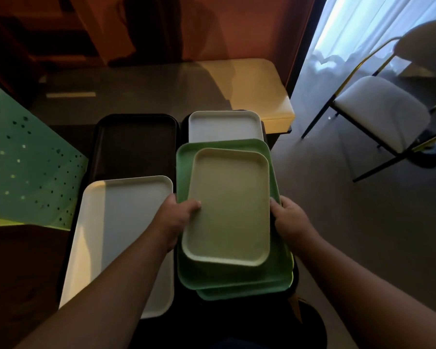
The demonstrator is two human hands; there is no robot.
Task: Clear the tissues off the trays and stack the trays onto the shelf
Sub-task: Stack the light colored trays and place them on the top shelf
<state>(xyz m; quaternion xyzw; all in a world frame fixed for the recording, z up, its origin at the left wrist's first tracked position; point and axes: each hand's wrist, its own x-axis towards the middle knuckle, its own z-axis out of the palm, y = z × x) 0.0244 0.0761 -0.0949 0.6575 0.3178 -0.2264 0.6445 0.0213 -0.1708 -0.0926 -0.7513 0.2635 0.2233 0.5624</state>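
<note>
The person's left hand (178,217) and right hand (288,219) grip the long edges of a cream tray (228,207), fingers curled over its rim, the tray's long axis running away from the person. It lies on two stacked green trays (237,278), similarly aligned and slightly askew. A white tray (121,235) lies just left, a dark tray (136,144) and smaller white tray (224,125) beyond; open floor and a chair (380,114) stand right.

Chair (378,114) blocks right; trays (126,222) crowd left.

Dim, warm-shadowed interior, pale daylight from curtained window (358,28) upper right; wide-angle bending at edges.
</note>
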